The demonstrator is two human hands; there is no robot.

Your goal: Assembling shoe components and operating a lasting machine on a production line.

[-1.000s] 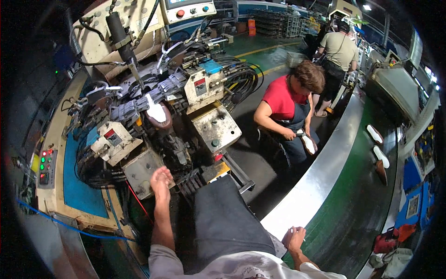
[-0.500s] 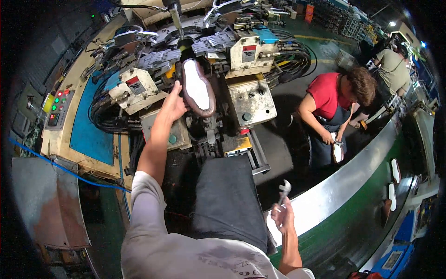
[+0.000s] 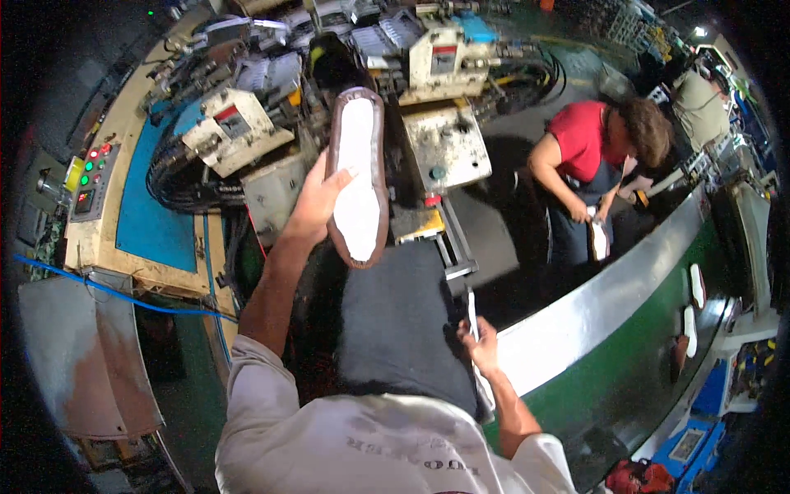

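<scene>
Out of the machine (image 3: pixel 444 148), a brown shoe upper (image 3: pixel 360 185) stands nearly upright, its white sole side facing me and the brown edge folded in all round. My left hand (image 3: pixel 317 202) grips its left side, the thumb lying across the white sole. Lower right, my right hand (image 3: pixel 484 346) is closed around a slim metal hand tool, apparently pincers (image 3: pixel 471 309), held upright beside my dark apron (image 3: pixel 395 329). The tool's jaws show edge-on. Nothing joins the two hands.
A control panel (image 3: pixel 93 183) with lit buttons stands at the left. A co-worker in red (image 3: pixel 584 140) handles another shoe at the right. Between us runs a green conveyor (image 3: pixel 559 395) with a metal edge; more shoe uppers (image 3: pixel 690 331) lie on it.
My left hand has drawn the shoe upper off the machine toward me, taking a firmer grip with the thumb over the sole. My right hand has moved left and turned the tool.
</scene>
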